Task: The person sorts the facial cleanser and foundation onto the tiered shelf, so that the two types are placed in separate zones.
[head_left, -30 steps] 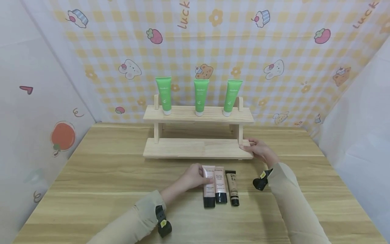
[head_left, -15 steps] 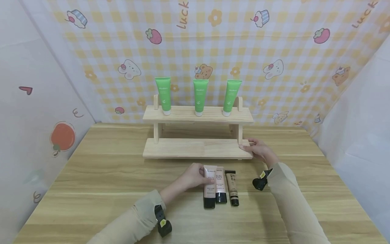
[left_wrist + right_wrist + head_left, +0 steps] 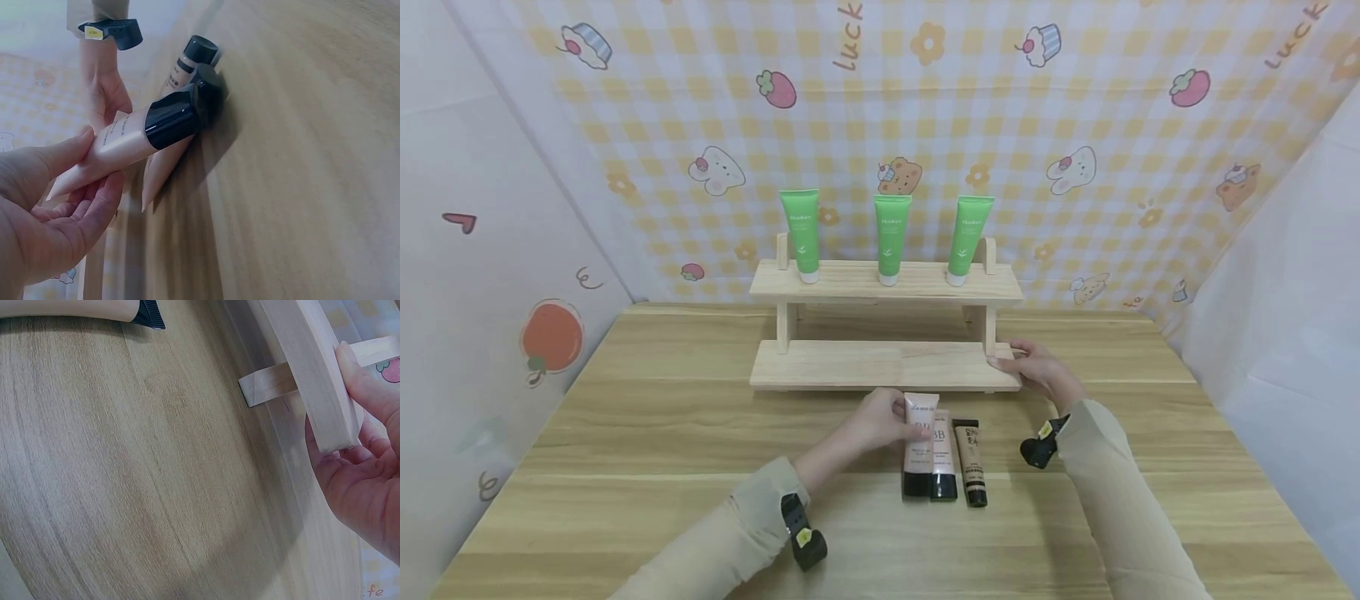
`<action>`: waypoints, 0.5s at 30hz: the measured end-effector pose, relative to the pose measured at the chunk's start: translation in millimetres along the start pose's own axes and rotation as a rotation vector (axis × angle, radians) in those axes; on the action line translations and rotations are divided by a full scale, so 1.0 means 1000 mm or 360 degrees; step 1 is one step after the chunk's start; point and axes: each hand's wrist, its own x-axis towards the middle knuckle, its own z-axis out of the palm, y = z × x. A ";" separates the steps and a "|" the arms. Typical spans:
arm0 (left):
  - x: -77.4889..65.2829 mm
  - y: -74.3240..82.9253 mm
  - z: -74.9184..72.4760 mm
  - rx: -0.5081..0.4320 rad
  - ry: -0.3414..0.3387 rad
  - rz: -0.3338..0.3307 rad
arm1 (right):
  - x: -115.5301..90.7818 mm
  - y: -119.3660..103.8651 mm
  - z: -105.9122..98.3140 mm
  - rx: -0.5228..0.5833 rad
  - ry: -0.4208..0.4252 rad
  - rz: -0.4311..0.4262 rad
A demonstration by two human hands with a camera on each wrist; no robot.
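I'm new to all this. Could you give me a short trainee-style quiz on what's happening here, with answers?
1. How many green squeeze tubes with white caps stand on the upper board of the pale wooden two-tier rack?

2. True or false: the right hand grips the rack's upper board.

3. What does the left hand hold?
A) a green tube
B) a pale-pink squeeze tube with a black cap
C) the tan tube with black ends

Key: 1. Three. 2. False; it grips the lower board at its right end. 3. B.

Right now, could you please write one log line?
left hand: holds one BB tube; right hand: grips lower shelf; green tubes: upper shelf
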 end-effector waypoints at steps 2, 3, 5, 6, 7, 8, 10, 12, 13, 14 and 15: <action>0.001 0.001 0.000 -0.0001 -0.0001 -0.0008 | 0.000 0.000 0.000 0.0003 0.0011 0.0008; 0.001 0.002 -0.001 0.0001 0.0001 -0.0008 | 0.000 0.000 0.000 0.0013 0.0016 0.0011; 0.002 0.004 -0.001 0.0007 0.0001 -0.0005 | 0.000 0.000 0.000 0.0022 0.0022 0.0006; 0.002 0.005 -0.001 0.0008 0.0001 0.0002 | 0.000 0.000 0.000 0.0024 0.0025 0.0007; 0.003 0.006 -0.002 0.0010 0.0003 0.0007 | 0.000 0.000 0.000 0.0021 0.0028 0.0010; 0.003 0.007 -0.002 0.0011 0.0003 0.0015 | -0.001 0.000 0.000 0.0022 0.0029 0.0011; 0.004 0.009 -0.004 0.0011 0.0004 0.0028 | 0.000 0.000 0.000 0.0021 0.0020 0.0007; 0.006 0.012 -0.005 0.0007 0.0006 0.0039 | -0.001 -0.001 0.000 0.0019 0.0012 0.0004; 0.006 0.013 -0.006 0.0008 0.0008 0.0042 | 0.000 -0.001 0.000 0.0024 0.0010 0.0003; 0.007 0.014 -0.007 0.0013 0.0010 0.0050 | 0.000 -0.001 0.000 0.0027 0.0010 0.0000; 0.008 0.015 -0.008 0.0012 0.0011 0.0054 | 0.000 -0.001 0.000 0.0028 0.0012 -0.0002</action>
